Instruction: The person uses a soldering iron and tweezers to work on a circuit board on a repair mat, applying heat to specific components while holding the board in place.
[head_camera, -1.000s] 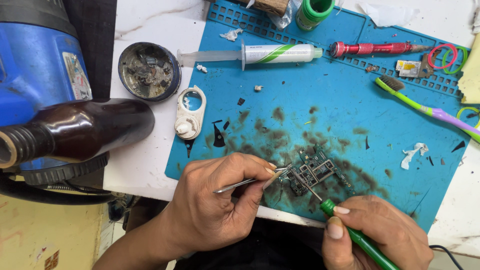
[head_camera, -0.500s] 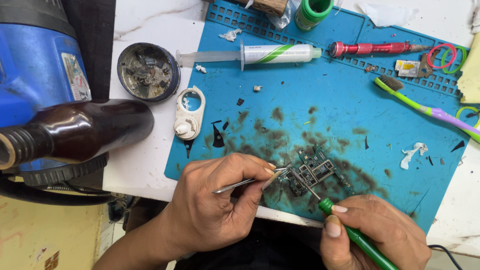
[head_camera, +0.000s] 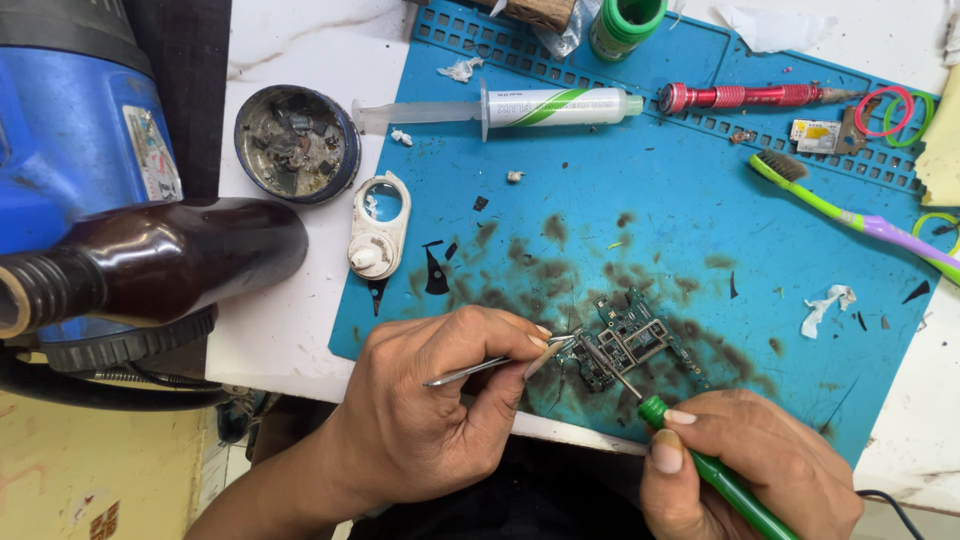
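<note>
Evidently the work is in its middle stretch: a small green circuit board (head_camera: 628, 342) lies bare on the blue silicone work mat (head_camera: 640, 210), near its front edge, with no housing or shield over it, and both tools are on it. The left hand (head_camera: 430, 400) pinches metal tweezers (head_camera: 500, 364) between thumb and forefinger, tips at the board's left edge. The right hand (head_camera: 745, 465) is closed around a green-handled soldering iron (head_camera: 700, 455), its thin tip resting on the board's near-left part. Dark smears around the board stain the mat, which suggests flux or residue already worked in; whether any part has been lifted off or set down I cannot tell, the tweezer tips being too small to read. Set aside, well apart from the hands, lie a flux syringe (head_camera: 530, 107), a red screwdriver (head_camera: 745, 96), a green and purple toothbrush (head_camera: 850, 215), a round tin of scraps (head_camera: 296, 143) and a white plastic frame piece (head_camera: 378, 225). By this showing, cleaning and reassembly are not yet done.
</note>
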